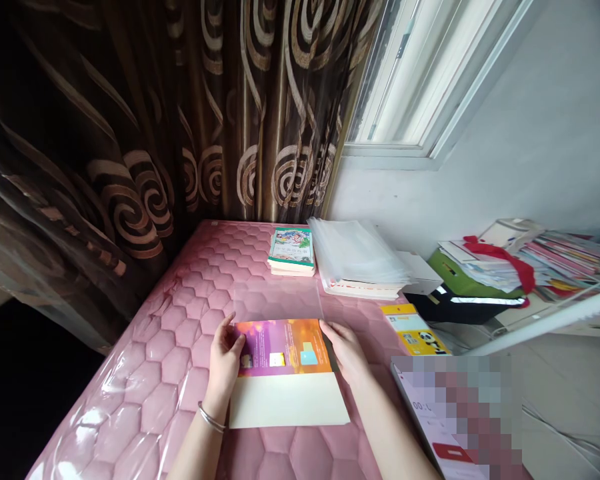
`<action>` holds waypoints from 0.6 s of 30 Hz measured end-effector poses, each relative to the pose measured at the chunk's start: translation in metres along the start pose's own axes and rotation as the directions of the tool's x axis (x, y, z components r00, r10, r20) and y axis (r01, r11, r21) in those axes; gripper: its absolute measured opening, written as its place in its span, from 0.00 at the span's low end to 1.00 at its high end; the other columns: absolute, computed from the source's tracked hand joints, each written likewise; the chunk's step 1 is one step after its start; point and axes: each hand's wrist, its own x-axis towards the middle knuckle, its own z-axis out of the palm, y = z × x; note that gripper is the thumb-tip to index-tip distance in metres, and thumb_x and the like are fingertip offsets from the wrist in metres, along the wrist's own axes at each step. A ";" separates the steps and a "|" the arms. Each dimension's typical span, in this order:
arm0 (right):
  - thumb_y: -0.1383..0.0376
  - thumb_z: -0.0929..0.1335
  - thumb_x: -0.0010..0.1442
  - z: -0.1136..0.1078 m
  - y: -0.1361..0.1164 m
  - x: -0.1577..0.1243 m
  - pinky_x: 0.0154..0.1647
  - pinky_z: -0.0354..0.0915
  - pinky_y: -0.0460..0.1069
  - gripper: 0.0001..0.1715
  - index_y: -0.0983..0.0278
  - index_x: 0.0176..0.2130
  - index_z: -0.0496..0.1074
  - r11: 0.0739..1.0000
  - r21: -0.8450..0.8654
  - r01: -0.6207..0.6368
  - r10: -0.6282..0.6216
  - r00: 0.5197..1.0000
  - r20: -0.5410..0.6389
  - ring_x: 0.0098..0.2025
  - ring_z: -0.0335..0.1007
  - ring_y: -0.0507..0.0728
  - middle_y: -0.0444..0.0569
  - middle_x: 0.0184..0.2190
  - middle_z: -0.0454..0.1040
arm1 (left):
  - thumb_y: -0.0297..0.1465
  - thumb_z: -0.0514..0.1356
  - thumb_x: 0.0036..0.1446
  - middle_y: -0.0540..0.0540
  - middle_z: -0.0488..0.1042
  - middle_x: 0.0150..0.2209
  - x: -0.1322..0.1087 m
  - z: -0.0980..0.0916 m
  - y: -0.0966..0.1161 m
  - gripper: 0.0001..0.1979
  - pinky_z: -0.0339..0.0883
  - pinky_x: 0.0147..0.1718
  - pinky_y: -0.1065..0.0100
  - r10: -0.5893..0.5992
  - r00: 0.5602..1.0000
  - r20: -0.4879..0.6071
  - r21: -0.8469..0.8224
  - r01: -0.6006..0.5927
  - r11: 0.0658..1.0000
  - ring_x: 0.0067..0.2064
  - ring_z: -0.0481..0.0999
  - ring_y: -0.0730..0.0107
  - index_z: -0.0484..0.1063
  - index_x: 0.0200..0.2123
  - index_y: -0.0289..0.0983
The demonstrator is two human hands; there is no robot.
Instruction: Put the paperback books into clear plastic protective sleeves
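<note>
A book lies on the pink quilted mattress, its purple and orange printed flap across the upper part and a blank cream page below. Its left edge is between the thumb and fingers of my left hand, which has a silver bracelet on the wrist. On the opposite side, my right hand grips the upper right edge, with its fingertips partly hidden. A clear plastic sheet extends beyond the book's far edge, flat on the mattress.
Farther back are a small book stack and a pile of clear plastic covers. To the right are a yellow panda packet, a partly pixelated screen and a green box of papers. A patterned curtain hangs behind.
</note>
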 end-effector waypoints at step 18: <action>0.42 0.68 0.50 -0.005 0.018 0.008 0.28 0.57 0.48 0.25 0.59 0.22 0.68 0.855 -0.485 0.183 -0.266 0.958 -0.107 0.26 0.64 0.56 0.42 0.18 0.68 | 0.41 0.69 0.41 0.51 0.72 0.28 0.006 0.005 0.001 0.25 0.65 0.27 0.73 -0.102 0.994 -0.043 -0.076 0.099 0.992 0.28 0.71 0.74 0.75 0.41 0.34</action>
